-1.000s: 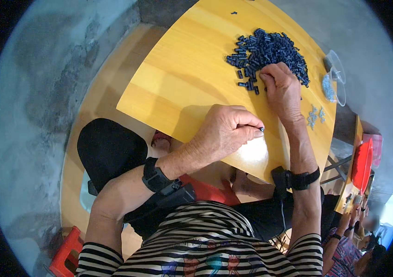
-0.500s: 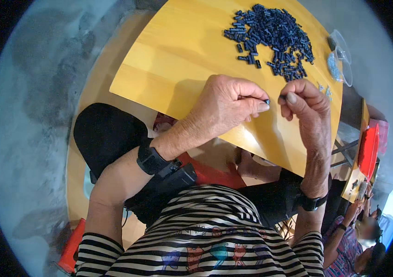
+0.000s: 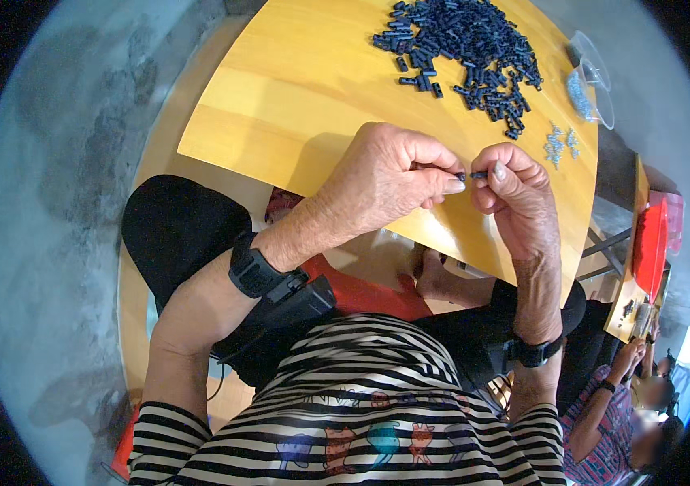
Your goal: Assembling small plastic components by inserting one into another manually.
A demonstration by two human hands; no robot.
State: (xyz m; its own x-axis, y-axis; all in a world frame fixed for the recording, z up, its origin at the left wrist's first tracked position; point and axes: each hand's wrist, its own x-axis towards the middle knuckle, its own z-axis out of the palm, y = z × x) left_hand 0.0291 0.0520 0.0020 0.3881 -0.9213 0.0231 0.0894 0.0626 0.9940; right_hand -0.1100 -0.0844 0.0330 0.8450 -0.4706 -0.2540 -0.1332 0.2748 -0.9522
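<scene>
My left hand (image 3: pixel 398 174) pinches a small black plastic piece (image 3: pixel 460 176) between thumb and forefinger, with only its end showing. Close on the right, my right hand (image 3: pixel 517 190) holds another small dark piece (image 3: pixel 479 175) between thumb and forefinger. The two pieces face each other with a narrow gap between them. Both hands are above the near part of the yellow table (image 3: pixel 280 105). Beyond them lies a large heap of small black plastic pieces (image 3: pixel 474 40). Small clear or silvery parts (image 3: pixel 555 144) are scattered right of the heap.
A clear plastic tub (image 3: pixel 602 101) with bluish small parts stands at the table's right edge. Farther right are a red basin (image 3: pixel 650 251) and another low table. Another person in a patterned top (image 3: pixel 596 429) sits at the lower right. My legs are beneath the table edge.
The right hand has moved left, bringing its piece much nearer to the one in my left hand. The whole view has shifted slightly, so the heap sits a little farther up and left.
</scene>
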